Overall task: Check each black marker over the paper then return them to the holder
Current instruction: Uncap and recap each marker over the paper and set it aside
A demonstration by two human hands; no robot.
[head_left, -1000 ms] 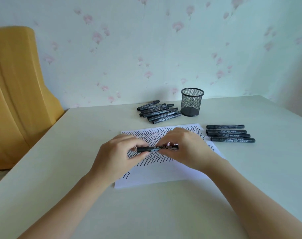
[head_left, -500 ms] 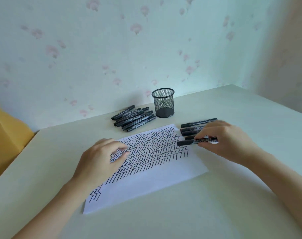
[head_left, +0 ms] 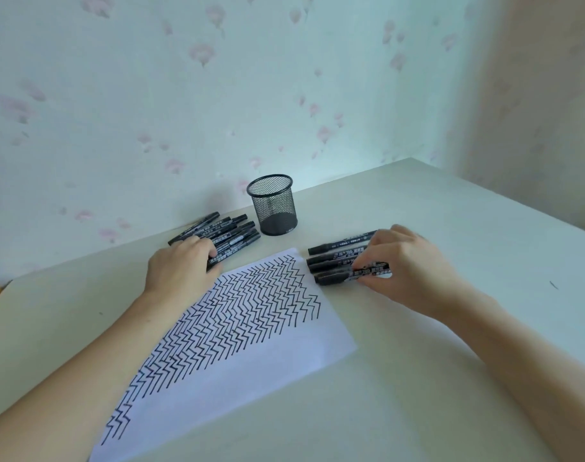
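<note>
Your right hand (head_left: 414,265) pinches a black marker (head_left: 348,275), labelled "700", lying nearest you in a row right of the paper (head_left: 251,331). Your left hand (head_left: 181,268) curls over a marker pile (head_left: 227,233) left of the mesh holder (head_left: 272,205), which looks empty.

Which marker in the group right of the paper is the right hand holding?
The nearest marker of that row; the right hand pinches it.
</note>
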